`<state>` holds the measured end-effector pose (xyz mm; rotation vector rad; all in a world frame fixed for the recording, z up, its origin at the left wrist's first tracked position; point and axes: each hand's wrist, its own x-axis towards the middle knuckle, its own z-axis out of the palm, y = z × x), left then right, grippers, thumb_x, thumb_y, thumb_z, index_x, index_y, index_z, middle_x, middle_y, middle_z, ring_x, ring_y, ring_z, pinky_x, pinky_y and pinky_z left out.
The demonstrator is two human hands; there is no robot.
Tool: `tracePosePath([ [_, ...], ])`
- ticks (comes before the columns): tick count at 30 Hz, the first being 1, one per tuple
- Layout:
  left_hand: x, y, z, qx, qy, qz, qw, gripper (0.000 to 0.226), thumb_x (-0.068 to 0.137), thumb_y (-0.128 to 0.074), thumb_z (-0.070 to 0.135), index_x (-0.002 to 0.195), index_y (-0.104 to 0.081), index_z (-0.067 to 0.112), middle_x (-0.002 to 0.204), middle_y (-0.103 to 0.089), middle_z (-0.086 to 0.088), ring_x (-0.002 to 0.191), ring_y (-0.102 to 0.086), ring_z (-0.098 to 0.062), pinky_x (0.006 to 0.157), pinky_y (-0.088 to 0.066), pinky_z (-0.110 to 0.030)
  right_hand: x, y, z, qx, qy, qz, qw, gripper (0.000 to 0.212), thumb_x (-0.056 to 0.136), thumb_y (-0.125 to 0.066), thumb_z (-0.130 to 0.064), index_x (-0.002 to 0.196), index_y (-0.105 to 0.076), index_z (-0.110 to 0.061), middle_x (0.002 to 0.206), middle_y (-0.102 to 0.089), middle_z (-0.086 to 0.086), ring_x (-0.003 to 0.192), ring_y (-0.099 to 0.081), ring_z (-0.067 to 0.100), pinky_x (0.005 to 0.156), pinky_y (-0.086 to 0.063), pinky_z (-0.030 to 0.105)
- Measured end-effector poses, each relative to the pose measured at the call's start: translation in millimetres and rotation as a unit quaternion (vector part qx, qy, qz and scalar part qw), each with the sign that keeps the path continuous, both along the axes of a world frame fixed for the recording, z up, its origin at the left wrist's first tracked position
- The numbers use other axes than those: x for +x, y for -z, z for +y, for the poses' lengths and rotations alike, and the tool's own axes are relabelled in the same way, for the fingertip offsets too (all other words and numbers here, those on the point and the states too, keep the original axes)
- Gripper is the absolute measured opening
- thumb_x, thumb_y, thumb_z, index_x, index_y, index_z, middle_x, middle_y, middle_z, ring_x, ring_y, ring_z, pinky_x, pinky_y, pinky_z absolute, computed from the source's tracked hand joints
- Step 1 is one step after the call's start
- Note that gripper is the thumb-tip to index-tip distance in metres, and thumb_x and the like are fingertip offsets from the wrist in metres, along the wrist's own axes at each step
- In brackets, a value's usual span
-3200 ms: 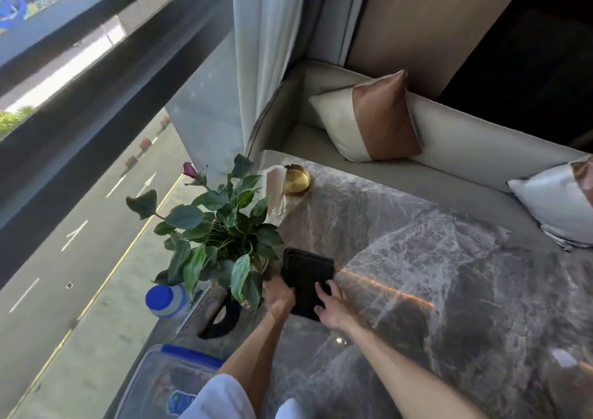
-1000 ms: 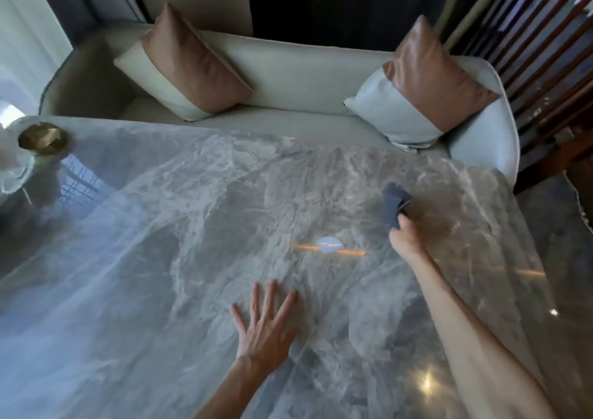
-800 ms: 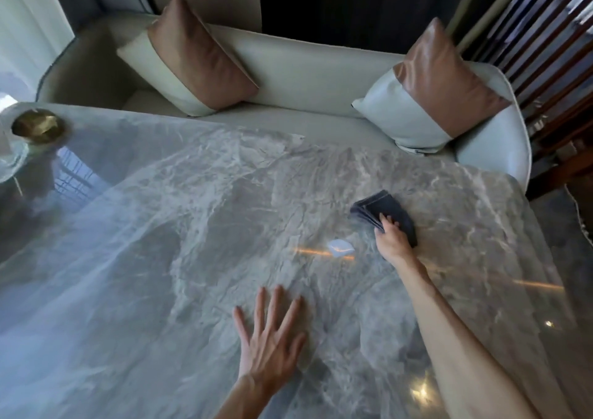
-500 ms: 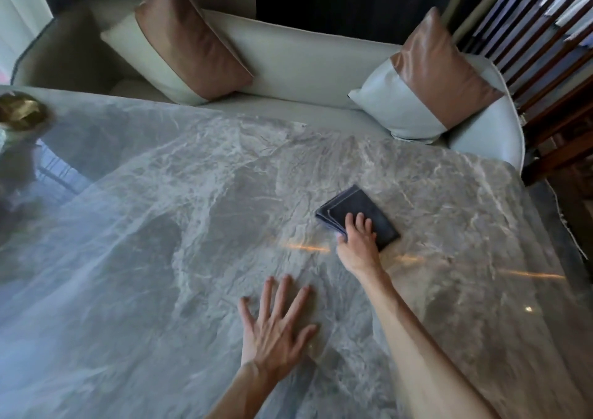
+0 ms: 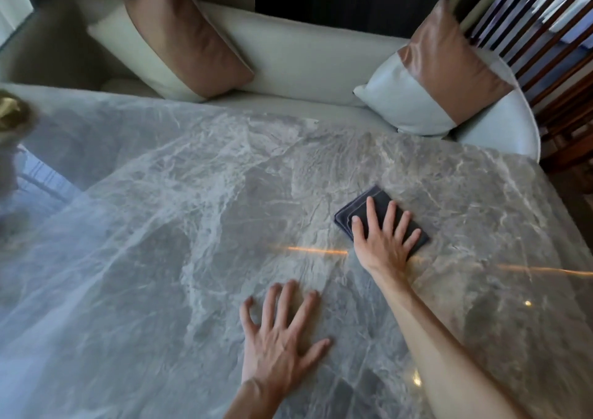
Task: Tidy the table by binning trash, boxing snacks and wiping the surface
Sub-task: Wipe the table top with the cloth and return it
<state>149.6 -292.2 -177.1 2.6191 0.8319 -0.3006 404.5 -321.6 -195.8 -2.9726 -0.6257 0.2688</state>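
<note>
A folded dark grey cloth [image 5: 356, 210] lies flat on the grey marble table [image 5: 160, 226], right of centre. My right hand [image 5: 385, 235] presses on it, palm down, fingers spread over most of the cloth. My left hand [image 5: 282, 332] rests flat on the bare table nearer to me, fingers apart, holding nothing.
A cream sofa [image 5: 305, 62] runs along the table's far edge with two brown-and-cream cushions [image 5: 179, 36] [image 5: 439, 69]. A brass object [image 5: 9, 113] sits at the table's far left corner. Dark wooden slats [image 5: 545, 33] stand at the right.
My right hand has slid the cloth from the far right of the table toward the middle and flattened its fingers over it. My left hand has stayed planted on the table.
</note>
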Motion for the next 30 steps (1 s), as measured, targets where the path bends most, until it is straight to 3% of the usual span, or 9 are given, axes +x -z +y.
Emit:
tracePosePath([
  [10,0.1,0.6,-0.1,0.005,-0.007,0.008,1.0,0.076,0.076,-0.037,0.083,0.142,-0.037,0.045,0.148,-0.047,0.0,0.136,-0.038,-0.025,0.105,-0.023,-0.064,-45.2,-3.6,-60.6,-0.012,-0.141,-0.062,0.988,0.062,0.09,-0.028,-0.066,0.149,-0.016,-0.048,0.162,-0.02,-0.002,0.149,-0.016,0.03,0.119,-0.012,0.058],
  [14,-1.4,2.0,1.4,-0.003,-0.009,-0.001,1.0,0.077,0.075,-0.039,0.083,0.142,-0.038,0.045,0.148,-0.047,-0.001,0.137,-0.038,-0.025,0.106,-0.022,-0.063,-8.1,-4.7,-73.1,-0.033,-0.073,-0.052,0.995,0.065,0.086,-0.026,-0.07,0.147,-0.017,-0.05,0.161,-0.022,-0.001,0.149,-0.016,0.031,0.117,-0.013,0.06],
  [19,-2.5,4.9,0.3,0.004,-0.012,-0.01,1.0,0.076,0.077,-0.038,0.083,0.143,-0.038,0.045,0.147,-0.048,-0.002,0.136,-0.038,-0.026,0.107,-0.022,-0.065,23.0,-3.9,-0.9,0.006,0.007,0.004,1.0,0.065,0.087,-0.02,-0.071,0.147,-0.006,-0.052,0.164,-0.008,0.0,0.151,0.0,0.032,0.116,0.001,0.065],
  [24,-1.1,7.0,-1.7,0.024,-0.004,-0.009,1.0,0.075,0.079,-0.034,0.082,0.144,-0.035,0.045,0.149,-0.044,-0.002,0.135,-0.037,-0.028,0.108,-0.019,-0.064,-10.2,-6.6,-0.4,0.01,-0.116,-0.023,0.993,0.066,0.088,-0.031,-0.067,0.149,-0.013,-0.048,0.163,-0.014,0.0,0.151,-0.007,0.031,0.117,-0.004,0.063],
  [30,-2.2,12.0,-1.6,0.044,-0.012,0.001,0.999,0.077,0.079,-0.032,0.083,0.146,-0.029,0.047,0.151,-0.036,0.0,0.138,-0.035,-0.027,0.111,-0.014,-0.062,-26.3,-3.4,-86.1,-0.01,-0.268,-0.037,0.963,0.064,0.09,-0.026,-0.07,0.149,-0.011,-0.05,0.164,-0.011,-0.006,0.152,-0.007,0.022,0.118,-0.015,0.058],
])
